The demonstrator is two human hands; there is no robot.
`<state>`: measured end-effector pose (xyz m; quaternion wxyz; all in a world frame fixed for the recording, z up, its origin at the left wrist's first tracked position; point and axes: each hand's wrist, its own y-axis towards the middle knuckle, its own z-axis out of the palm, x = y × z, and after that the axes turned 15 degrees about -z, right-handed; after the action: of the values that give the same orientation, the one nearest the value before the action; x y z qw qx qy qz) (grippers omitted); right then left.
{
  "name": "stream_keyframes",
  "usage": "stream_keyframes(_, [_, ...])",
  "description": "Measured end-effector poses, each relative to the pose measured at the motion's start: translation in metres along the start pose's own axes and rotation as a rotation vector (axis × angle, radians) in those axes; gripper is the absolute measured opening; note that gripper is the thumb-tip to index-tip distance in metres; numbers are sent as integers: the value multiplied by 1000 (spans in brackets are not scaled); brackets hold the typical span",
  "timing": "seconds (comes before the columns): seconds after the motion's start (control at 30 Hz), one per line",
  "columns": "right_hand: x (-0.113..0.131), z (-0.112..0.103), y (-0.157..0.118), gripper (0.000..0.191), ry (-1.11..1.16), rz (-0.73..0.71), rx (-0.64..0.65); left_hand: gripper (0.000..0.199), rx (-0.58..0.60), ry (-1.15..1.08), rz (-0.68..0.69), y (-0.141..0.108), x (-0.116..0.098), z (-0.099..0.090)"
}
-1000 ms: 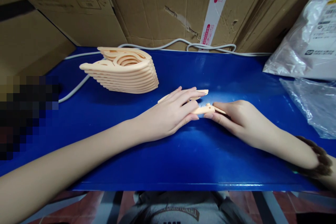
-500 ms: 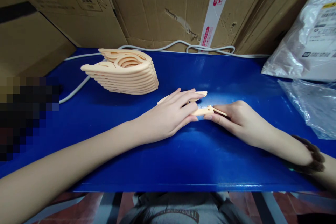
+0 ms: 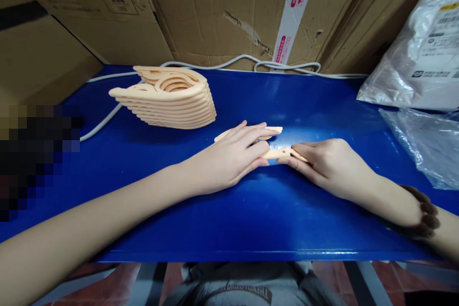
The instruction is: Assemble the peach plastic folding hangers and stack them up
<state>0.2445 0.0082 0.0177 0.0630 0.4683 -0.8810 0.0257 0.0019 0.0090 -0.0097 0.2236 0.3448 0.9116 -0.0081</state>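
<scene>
A peach plastic folding hanger [image 3: 278, 153] lies on the blue table, largely hidden beneath my left hand [image 3: 236, 155]. That hand presses over it from above, its fingers reaching across to the far arm and its thumb along the near edge. At the hanger's right end, near a small hole, my right hand [image 3: 322, 160] is closed, pinching a thin peach strip [image 3: 298, 155] between thumb and fingers. How the strip joins the hanger is too small to make out. Behind my left hand stands a neat stack of matching peach hangers [image 3: 179, 107].
Cardboard boxes [image 3: 215, 9] line the table's back edge, with a white cable [image 3: 222, 64] running before them. A clear plastic bag [image 3: 423, 148] and a white parcel bag [image 3: 412, 67] lie at the right. The blue table's front edge [image 3: 229, 254] is close to my body.
The thin strip in my right hand has tilted slightly, and its end sits closer against the hanger's end. My right hand has shifted a little; my left hand stays almost still.
</scene>
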Motion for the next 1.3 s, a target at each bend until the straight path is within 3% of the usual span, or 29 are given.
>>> stream_keyframes(0.53, [2, 2, -3, 54, -446, -157, -81, 28, 36, 1, -6, 0, 0, -2])
stream_keyframes(1.3, [0, 3, -4, 51, -579, -260, -144, 26, 44, 10, 9, -1, -1, -3])
